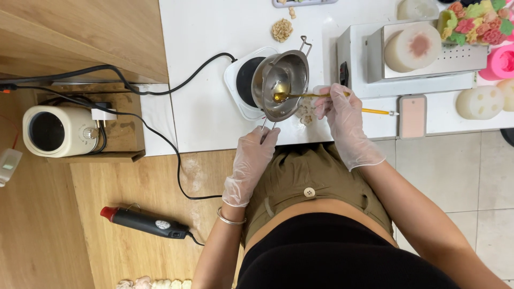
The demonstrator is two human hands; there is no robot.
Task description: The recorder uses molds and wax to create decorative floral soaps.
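Observation:
My left hand, in a clear glove, grips the handle of a small steel melting pot, tilted over a white electric hot plate. My right hand, also gloved, holds a gold spoon whose bowl sits inside the pot in a little yellowish liquid. Just below the pot's rim, some pale small pieces lie on the white table.
A pile of pale chunks lies behind the hot plate. To the right are a white scale with a round candle, a phone, a yellow pencil, a flower candle. Left: white appliance, black cord, heat gun on wood.

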